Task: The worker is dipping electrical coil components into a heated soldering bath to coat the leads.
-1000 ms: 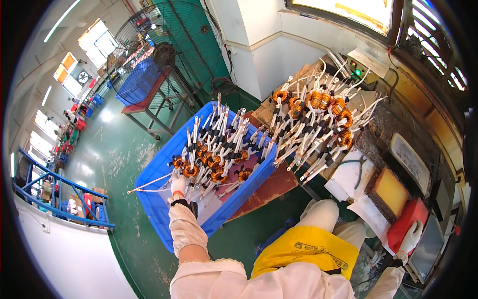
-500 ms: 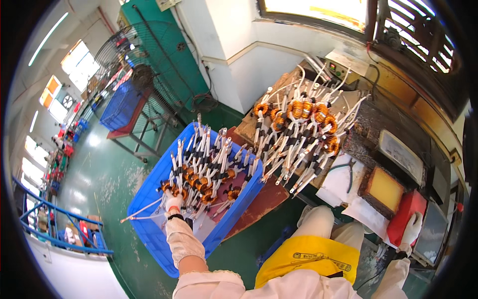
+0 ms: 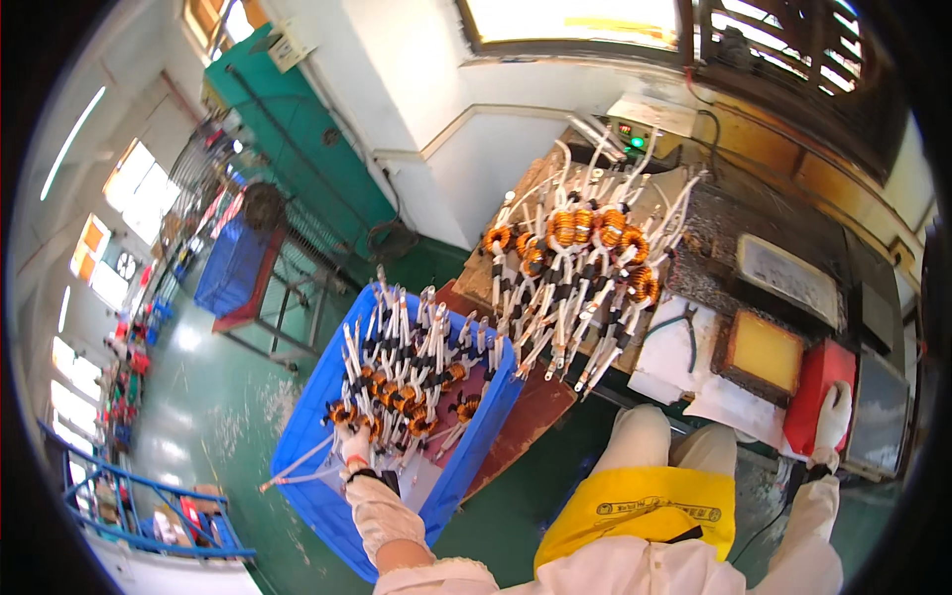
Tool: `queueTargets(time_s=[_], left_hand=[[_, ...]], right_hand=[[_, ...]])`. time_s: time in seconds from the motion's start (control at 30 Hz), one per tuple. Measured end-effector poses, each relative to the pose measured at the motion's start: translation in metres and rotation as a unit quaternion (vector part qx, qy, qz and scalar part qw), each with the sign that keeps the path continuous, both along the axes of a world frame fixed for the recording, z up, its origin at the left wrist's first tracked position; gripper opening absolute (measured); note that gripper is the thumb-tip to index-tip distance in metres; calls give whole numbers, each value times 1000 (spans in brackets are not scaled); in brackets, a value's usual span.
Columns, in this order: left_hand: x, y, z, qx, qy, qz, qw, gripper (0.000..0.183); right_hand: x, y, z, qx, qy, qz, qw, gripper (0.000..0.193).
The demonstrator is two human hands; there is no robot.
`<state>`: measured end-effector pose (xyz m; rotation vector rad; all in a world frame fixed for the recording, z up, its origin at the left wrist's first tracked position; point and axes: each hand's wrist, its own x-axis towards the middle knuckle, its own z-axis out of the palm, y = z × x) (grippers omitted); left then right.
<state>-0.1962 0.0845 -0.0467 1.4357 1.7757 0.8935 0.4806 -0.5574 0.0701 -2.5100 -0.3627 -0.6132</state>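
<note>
My left hand (image 3: 354,444), in a pale glove, reaches into a blue plastic bin (image 3: 305,511). Its fingers are closed on a copper-wound ring coil (image 3: 341,412) at the near left of a bundle; the fingertips are partly hidden. White sleeved leads with metal end lugs (image 3: 433,342) stand up from the coils in the bin. Far to the right, my white-gloved right hand (image 3: 835,416) lies against the right side of a red box (image 3: 815,389), fingers stretched along it. I see nothing held there.
More ring coils (image 3: 585,228) with long white leads are heaped on the workbench. Black-handled pliers (image 3: 689,332) lie on white paper beside a dark-framed tray with a yellowish surface (image 3: 764,355). A grey-white rectangular pan (image 3: 788,281) sits behind. A large fan (image 3: 265,206) stands at left.
The view has shifted, so the bench sits further left and the bin slightly lower and right. My left hand stays at the coil, my right hand by the red box.
</note>
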Motion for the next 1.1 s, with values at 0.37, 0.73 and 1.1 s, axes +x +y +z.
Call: queueTargets(time_s=[0.37,0.73,1.1], left_hand=[[29,-29,46,35,-139,70,987,37],[92,-93,178,243,110,-22,964,25],[196,-189,271,391,-3,-189,901,15]], right_hand=[[-16,24,14,-3,-51,-29,998,16],[-8,19,12,-15,-40,7,999,16],[-83,105,88,130,109,230,958,16]])
